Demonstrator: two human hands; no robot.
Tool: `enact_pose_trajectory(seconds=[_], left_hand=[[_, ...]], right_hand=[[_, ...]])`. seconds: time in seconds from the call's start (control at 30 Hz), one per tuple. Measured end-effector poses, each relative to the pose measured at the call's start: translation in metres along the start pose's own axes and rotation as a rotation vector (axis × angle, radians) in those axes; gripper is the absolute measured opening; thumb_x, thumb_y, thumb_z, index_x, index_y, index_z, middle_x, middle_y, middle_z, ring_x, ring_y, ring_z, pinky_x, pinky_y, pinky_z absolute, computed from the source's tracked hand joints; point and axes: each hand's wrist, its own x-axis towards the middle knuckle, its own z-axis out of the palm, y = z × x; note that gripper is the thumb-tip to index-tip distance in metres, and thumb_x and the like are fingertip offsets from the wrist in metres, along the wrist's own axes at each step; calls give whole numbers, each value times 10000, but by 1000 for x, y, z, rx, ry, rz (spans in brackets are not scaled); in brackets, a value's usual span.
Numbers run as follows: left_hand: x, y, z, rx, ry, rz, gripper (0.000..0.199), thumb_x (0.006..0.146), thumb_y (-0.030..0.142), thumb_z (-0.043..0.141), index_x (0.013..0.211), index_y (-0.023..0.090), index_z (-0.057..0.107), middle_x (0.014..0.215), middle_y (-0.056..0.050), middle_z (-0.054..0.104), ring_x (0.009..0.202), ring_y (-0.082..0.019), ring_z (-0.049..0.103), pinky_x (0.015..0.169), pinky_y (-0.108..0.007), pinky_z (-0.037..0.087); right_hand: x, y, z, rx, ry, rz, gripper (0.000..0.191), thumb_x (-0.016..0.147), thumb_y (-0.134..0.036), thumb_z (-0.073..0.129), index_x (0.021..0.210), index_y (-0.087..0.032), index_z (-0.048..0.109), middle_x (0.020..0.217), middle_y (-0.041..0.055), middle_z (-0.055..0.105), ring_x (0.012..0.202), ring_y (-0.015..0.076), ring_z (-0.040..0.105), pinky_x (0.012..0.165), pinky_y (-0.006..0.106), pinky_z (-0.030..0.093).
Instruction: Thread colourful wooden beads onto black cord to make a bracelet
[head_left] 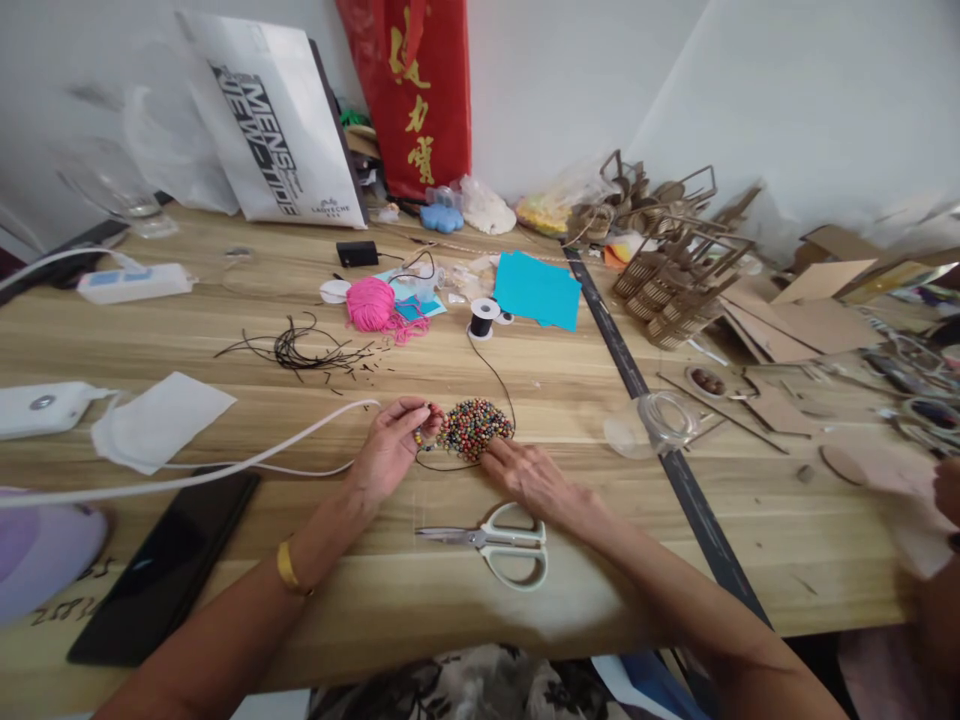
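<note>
Small multicoloured beads (474, 428) lie in a heap on the wooden table. My left hand (391, 440) is at the heap's left side, thumb and forefinger pinched on a short string of beads (430, 424). At the lower right edge of the heap is my right hand (525, 475), its fingers bent and pressed together among the beads; whatever its fingertips hold is hidden. A black cord (495, 372) runs from a white spool (484, 318) down around the heap toward my left hand. Scissors with pale handles (514, 545) lie closed just below my hands.
Cut black cord pieces (300, 348), pink yarn (371, 304) and blue sheets (537, 290) lie farther back. A white cable (255, 460) crosses the left side above a black phone (169, 565). Small brown wooden baskets (667, 280) stand right. Another person's hand (946, 490) shows at the right edge.
</note>
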Motion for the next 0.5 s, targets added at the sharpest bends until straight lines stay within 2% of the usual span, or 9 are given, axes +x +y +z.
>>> enact_pose_trajectory(seconds=[0.23,0.43,0.5], left_hand=[[0,-3,0,-4,3,-23,158,615,110,780,743,120,689,750,-66,729,664,-123,670,617,-206,534],[-1,-2,1,2,-15,-38,135,629,102,769,738,134,697,754,-51,730,670,-123,669,610,-206,534],[-1,-2,1,5,-20,-43,134,631,95,766,740,133,699,757,-53,731,675,-125,671,607,-204,534]], right_hand=[[-1,7,-3,-2,-24,-62,144,903,-36,479,986,-144,523,955,80,585,818,175,570,573,248,446],[-33,21,-8,211,42,-33,194,957,-61,364,1018,-158,520,1068,87,566,822,139,588,679,259,486],[-46,24,-10,305,78,3,205,973,-87,338,1033,-158,521,1049,87,580,791,126,593,688,253,486]])
